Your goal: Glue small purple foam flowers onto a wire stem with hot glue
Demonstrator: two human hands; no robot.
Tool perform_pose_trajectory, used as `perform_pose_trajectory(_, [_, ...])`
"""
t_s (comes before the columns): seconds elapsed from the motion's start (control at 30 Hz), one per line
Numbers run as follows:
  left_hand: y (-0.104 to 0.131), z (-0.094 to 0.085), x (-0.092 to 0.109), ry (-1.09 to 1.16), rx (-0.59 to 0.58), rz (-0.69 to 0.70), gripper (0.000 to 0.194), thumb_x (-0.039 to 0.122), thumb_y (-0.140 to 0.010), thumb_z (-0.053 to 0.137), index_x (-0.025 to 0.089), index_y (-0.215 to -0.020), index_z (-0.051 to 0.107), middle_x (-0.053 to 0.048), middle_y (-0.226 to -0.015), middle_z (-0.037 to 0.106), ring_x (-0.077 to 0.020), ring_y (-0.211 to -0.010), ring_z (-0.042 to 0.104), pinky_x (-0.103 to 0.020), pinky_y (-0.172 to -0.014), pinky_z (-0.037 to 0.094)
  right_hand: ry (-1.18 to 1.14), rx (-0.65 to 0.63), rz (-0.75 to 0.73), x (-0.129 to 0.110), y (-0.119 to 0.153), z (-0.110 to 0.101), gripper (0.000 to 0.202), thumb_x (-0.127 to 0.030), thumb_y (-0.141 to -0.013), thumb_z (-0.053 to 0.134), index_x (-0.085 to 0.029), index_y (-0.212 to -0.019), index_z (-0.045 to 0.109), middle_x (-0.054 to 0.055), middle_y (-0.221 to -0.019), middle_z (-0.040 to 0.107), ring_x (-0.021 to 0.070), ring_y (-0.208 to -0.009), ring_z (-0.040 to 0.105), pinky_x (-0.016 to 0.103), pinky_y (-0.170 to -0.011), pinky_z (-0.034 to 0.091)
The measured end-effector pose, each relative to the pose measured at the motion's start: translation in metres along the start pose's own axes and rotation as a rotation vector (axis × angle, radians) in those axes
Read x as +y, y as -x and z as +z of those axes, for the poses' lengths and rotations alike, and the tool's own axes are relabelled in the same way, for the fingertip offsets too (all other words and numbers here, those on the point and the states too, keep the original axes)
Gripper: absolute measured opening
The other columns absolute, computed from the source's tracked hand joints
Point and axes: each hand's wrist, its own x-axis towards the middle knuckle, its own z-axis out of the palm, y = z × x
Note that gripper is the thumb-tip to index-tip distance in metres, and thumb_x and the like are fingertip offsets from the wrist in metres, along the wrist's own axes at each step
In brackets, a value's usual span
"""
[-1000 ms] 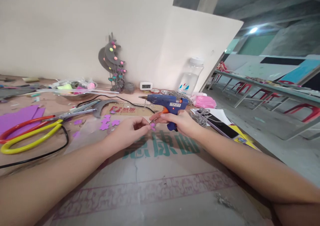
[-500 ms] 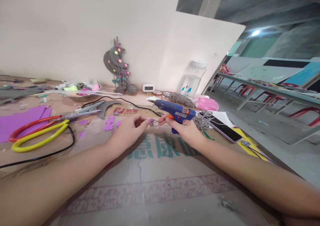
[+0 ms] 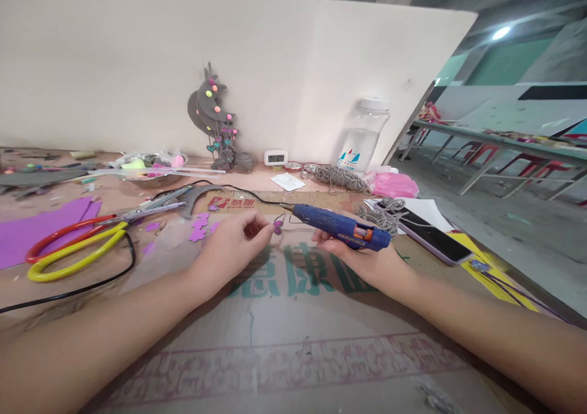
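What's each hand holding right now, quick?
Left hand: closed, pinching a small purple piece at the fingertips.
Right hand: closed, holding a blue glue gun, nozzle pointing left.

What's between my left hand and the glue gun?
In the head view, a small purple piece, pinched by your left hand, and a thin strand lie before the glue gun.

Here's your one view, worn on your head, looking forward and down at your left hand (image 3: 238,243) and right hand (image 3: 362,261), close in, facing the pale board (image 3: 137,65).
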Motion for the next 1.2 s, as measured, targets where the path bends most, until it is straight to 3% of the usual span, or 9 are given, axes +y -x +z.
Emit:
perform_pose_trajectory(0.1, [0.0, 0.0, 0.0, -0.021, 0.029, -0.024, 0.022, 0.037, -0.08, 0.051, 0.018, -0.072, 0.058, 0.001, -0.067, 0.061, -0.013, -0.062, 0.054, -0.023, -0.057, 0.039, -0.042, -0.012, 0.035, 0.001, -0.002, 0.003, 0.018, -0.038, -0.075, 0.063, -0.023, -0.085, 0.064, 0.003, -0.084, 0.069, 0.0211, -0.08, 0.065, 0.034, -0.075, 0.053])
perform_pose_trajectory(0.37, [-0.002, -0.002, 0.0, 0.001, 0.069, -0.06, 0.023, 0.037, -0.08, 0.051, 0.018, -0.067, 0.053, 0.004, -0.06, 0.054, -0.0108, -0.057, 0.049, -0.021, -0.053, 0.034, 0.032, 0.046, 0.016, 0.007, -0.004, 0.007, 0.019, -0.038, -0.073, 0.063, -0.021, -0.067, 0.059, 0.001, -0.067, 0.065, 0.0196, -0.067, 0.063, 0.03, -0.061, 0.052])
perform_pose_trajectory(1.0, [0.0, -0.003, 0.002, 0.034, 0.065, -0.051, 0.023, 0.036, -0.081, 0.05, 0.018, -0.067, 0.052, 0.004, -0.061, 0.052, -0.0111, -0.059, 0.047, -0.022, -0.056, 0.034, 0.089, 0.03, 0.02, 0.007, -0.006, 0.007, 0.017, -0.036, -0.073, 0.062, -0.019, -0.076, 0.061, 0.003, -0.077, 0.069, 0.0218, -0.081, 0.066, 0.031, -0.076, 0.054])
perform_pose_trajectory(1.2, [-0.001, -0.003, 0.001, 0.04, 0.065, -0.024, 0.022, 0.035, -0.082, 0.05, 0.017, -0.07, 0.054, 0.004, -0.063, 0.054, -0.0107, -0.06, 0.049, -0.022, -0.056, 0.035, 0.074, 0.037, 0.026, 0.01, -0.006, 0.008, 0.018, -0.036, -0.072, 0.063, -0.02, -0.066, 0.057, 0.003, -0.069, 0.068, 0.0226, -0.081, 0.066, 0.031, -0.074, 0.055])
